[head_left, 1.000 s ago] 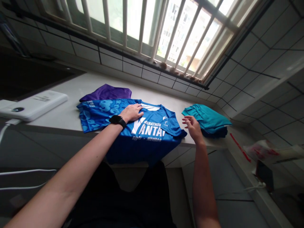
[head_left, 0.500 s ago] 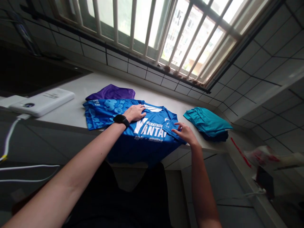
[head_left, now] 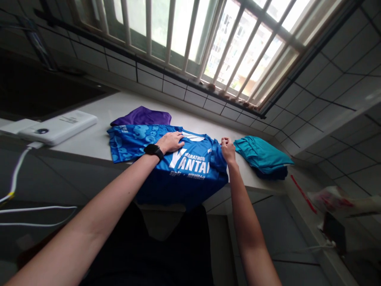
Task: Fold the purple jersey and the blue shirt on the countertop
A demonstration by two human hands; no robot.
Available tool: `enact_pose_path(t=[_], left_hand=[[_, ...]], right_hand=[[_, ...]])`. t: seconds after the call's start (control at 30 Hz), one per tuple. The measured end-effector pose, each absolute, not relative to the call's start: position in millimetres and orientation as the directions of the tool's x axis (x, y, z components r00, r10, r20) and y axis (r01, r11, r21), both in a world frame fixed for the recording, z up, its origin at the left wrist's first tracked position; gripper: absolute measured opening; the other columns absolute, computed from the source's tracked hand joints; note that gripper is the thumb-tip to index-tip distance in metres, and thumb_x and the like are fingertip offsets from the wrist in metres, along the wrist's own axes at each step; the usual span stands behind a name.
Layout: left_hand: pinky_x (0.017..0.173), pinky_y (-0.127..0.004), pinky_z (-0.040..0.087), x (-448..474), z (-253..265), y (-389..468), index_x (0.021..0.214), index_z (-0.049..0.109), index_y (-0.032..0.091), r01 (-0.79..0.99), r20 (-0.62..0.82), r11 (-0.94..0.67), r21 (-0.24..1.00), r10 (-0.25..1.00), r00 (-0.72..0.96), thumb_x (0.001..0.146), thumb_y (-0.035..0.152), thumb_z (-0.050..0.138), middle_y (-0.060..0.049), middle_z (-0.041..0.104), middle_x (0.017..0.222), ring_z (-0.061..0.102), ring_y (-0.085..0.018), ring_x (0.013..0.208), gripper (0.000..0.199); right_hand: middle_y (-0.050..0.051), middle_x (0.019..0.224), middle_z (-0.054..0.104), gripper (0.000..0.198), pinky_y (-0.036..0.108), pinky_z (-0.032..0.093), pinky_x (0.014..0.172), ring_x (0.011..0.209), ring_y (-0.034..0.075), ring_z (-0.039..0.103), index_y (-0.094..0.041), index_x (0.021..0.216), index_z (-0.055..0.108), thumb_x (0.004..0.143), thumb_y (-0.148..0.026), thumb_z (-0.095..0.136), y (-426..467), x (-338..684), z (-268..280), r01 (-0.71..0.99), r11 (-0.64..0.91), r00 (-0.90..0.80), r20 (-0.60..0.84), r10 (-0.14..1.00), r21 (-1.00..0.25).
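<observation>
A blue T-shirt point(head_left: 190, 180) with white "MARATHON YANTAI" lettering lies front up on the counter, its lower part hanging over the front edge. My left hand point(head_left: 171, 142) rests flat on it beside the collar, fingers stretched out; a black watch point(head_left: 153, 149) is on that wrist. At the shirt's right shoulder edge, my right hand point(head_left: 228, 149) is closed, pinching the blue fabric. Behind the left sleeve sits a purple cloth point(head_left: 143, 116), partly covered by the shirt. To the right of my right hand is a folded teal garment point(head_left: 264, 151) on top of a dark blue one point(head_left: 272, 173).
A white power bank point(head_left: 64, 127) with a white cable point(head_left: 18, 171) lies at the counter's left. Behind it is a dark recessed area point(head_left: 44, 91). A barred window point(head_left: 190, 35) rises above the tiled back wall. The white counter point(head_left: 199, 115) runs beneath it.
My right hand has moved up and back along the shirt's right side and closed on the fabric there, shifting the right sleeve. My left hand stays in place on the shirt.
</observation>
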State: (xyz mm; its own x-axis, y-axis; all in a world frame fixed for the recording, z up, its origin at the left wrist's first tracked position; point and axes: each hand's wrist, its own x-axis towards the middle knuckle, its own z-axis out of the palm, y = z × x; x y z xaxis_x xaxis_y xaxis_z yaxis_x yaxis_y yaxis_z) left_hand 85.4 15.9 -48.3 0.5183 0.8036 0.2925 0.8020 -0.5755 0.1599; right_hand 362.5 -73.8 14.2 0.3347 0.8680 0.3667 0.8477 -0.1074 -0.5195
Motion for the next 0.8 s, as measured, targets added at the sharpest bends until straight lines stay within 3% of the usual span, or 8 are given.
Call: enact_pose_path(t=[0.07, 0.13, 0.3, 0.4, 0.5, 0.63, 0.8], left_hand=[[0.123, -0.031, 0.036, 86, -47, 15, 0.145, 0.064, 0.017, 0.802, 0.283, -0.576, 0.158, 0.804, 0.522, 0.097, 0.037, 0.043, -0.009, 0.057, 0.158, 0.052, -0.024, 0.146, 0.056], [0.123, -0.031, 0.036, 86, -46, 13, 0.146, 0.063, 0.017, 0.802, 0.28, -0.574, 0.165, 0.807, 0.52, 0.098, 0.038, 0.044, -0.01, 0.056, 0.159, 0.052, -0.024, 0.147, 0.056], [0.123, -0.032, 0.035, 86, -44, 11, 0.145, 0.063, 0.015, 0.808, 0.272, -0.563, 0.172, 0.816, 0.511, 0.098, 0.038, 0.043, -0.011, 0.055, 0.159, 0.051, -0.025, 0.147, 0.056], [0.122, -0.03, 0.036, 85, -43, 10, 0.145, 0.064, 0.016, 0.81, 0.265, -0.564, 0.164, 0.816, 0.514, 0.099, 0.038, 0.043, -0.01, 0.056, 0.158, 0.052, -0.024, 0.146, 0.055], [0.122, -0.031, 0.037, 85, -44, 9, 0.145, 0.063, 0.016, 0.801, 0.275, -0.578, 0.158, 0.805, 0.526, 0.099, 0.038, 0.043, -0.011, 0.056, 0.158, 0.052, -0.024, 0.146, 0.055], [0.122, -0.041, 0.037, 84, -45, 8, 0.147, 0.062, 0.019, 0.785, 0.305, -0.61, 0.112, 0.773, 0.557, 0.102, 0.036, 0.041, -0.013, 0.053, 0.16, 0.048, -0.027, 0.148, 0.053], [0.126, -0.048, 0.028, 85, -32, -1, 0.146, 0.062, 0.024, 0.597, 0.262, -0.801, -0.035, 0.569, 0.779, 0.1, 0.044, 0.052, -0.012, 0.052, 0.161, 0.044, -0.031, 0.151, 0.052]], right_hand=[[0.019, 0.125, 0.074, 0.05, 0.033, 0.052, 0.099, 0.113, 0.025, 0.071, -0.01, 0.132, 0.063, 0.105, -0.031, 0.027, -72, 369, 16, 0.845, -0.091, 0.33, 0.381, 0.864, -0.526], [0.019, 0.136, 0.069, 0.05, 0.033, 0.049, 0.106, 0.124, 0.024, 0.066, -0.01, 0.136, 0.062, 0.104, -0.027, 0.027, -76, 372, 11, 0.884, -0.093, 0.295, 0.392, 0.871, -0.458], [0.012, 0.162, 0.051, 0.052, 0.046, 0.036, 0.123, 0.152, 0.026, 0.043, -0.019, 0.152, 0.054, 0.106, -0.035, 0.037, -94, 365, -24, 0.974, -0.105, 0.136, 0.149, 0.979, -0.201], [0.012, 0.169, 0.04, 0.055, 0.052, 0.031, 0.126, 0.158, 0.029, 0.033, -0.02, 0.159, 0.048, 0.108, -0.035, 0.035, -98, 359, -37, 0.986, -0.123, 0.135, 0.102, 0.986, -0.112], [0.013, 0.171, 0.036, 0.056, 0.054, 0.03, 0.127, 0.159, 0.029, 0.031, -0.019, 0.162, 0.044, 0.108, -0.034, 0.033, -98, 357, -38, 0.989, -0.124, 0.133, 0.112, 0.985, -0.084], [0.007, 0.174, 0.03, 0.058, 0.055, 0.022, 0.13, 0.162, 0.027, 0.024, -0.023, 0.165, 0.038, 0.11, -0.036, 0.029, -98, 357, -34, 0.993, -0.09, 0.098, 0.12, 0.988, -0.075], [0.005, 0.176, 0.022, 0.062, 0.052, 0.022, 0.131, 0.163, 0.029, 0.02, -0.023, 0.168, 0.031, 0.111, -0.047, 0.023, -102, 354, -28, 0.997, -0.06, 0.06, -0.004, 0.998, -0.057]])
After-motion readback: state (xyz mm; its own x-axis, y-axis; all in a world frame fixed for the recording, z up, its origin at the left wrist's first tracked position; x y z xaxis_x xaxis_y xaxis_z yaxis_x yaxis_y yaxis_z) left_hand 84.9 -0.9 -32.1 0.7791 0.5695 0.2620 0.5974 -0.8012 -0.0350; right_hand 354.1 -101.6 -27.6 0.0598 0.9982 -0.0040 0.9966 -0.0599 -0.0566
